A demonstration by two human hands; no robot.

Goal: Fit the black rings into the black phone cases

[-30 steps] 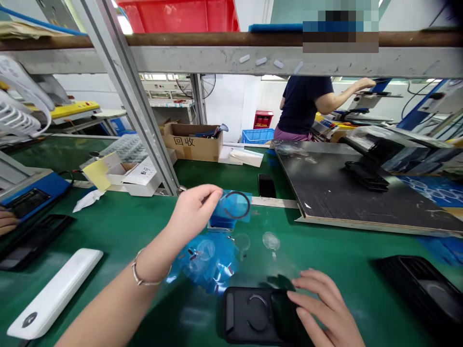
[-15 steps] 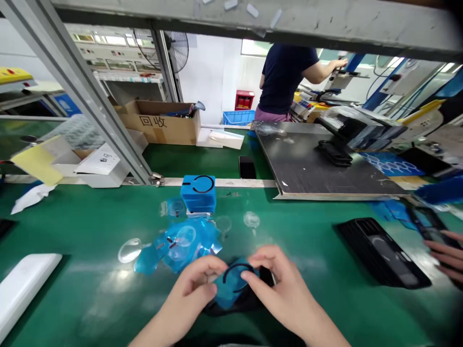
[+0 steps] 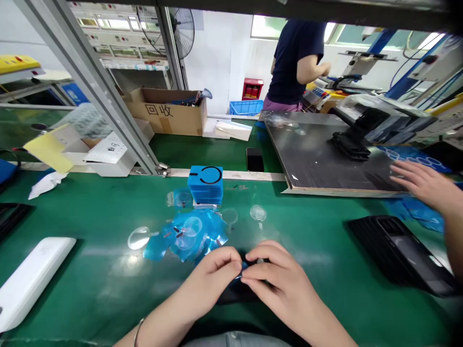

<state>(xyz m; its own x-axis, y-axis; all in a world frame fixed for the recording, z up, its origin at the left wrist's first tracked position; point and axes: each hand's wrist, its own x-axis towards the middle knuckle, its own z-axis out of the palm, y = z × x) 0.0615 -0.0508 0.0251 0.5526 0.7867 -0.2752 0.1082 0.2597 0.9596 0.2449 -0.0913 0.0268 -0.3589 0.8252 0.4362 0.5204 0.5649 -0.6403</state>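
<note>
My left hand (image 3: 217,277) and my right hand (image 3: 277,274) meet above the table, fingers pinched. Between their fingertips is a blue film (image 3: 238,276) with a black ring on it in the earlier picture; now only a sliver shows, the rest hidden by the fingers. Below the hands lies a dark flat object (image 3: 237,295), mostly covered, perhaps a phone case. Ahead stands a stack of blue film sheets (image 3: 206,190), the top one with a black open ring. In front of it lies a heap of peeled blue film (image 3: 197,236).
Clear round pieces (image 3: 258,213) lie near the heap. A white block-like object (image 3: 36,279) is at left, stacked black phone cases (image 3: 401,255) at right. Another person's hand (image 3: 427,185) reaches in over a dark board (image 3: 311,159). A metal post (image 3: 108,96) rises at left.
My hands have drawn together over the blue film, which now hardly shows. The other person's hand at right has moved up toward the dark board. The view has shifted slightly.
</note>
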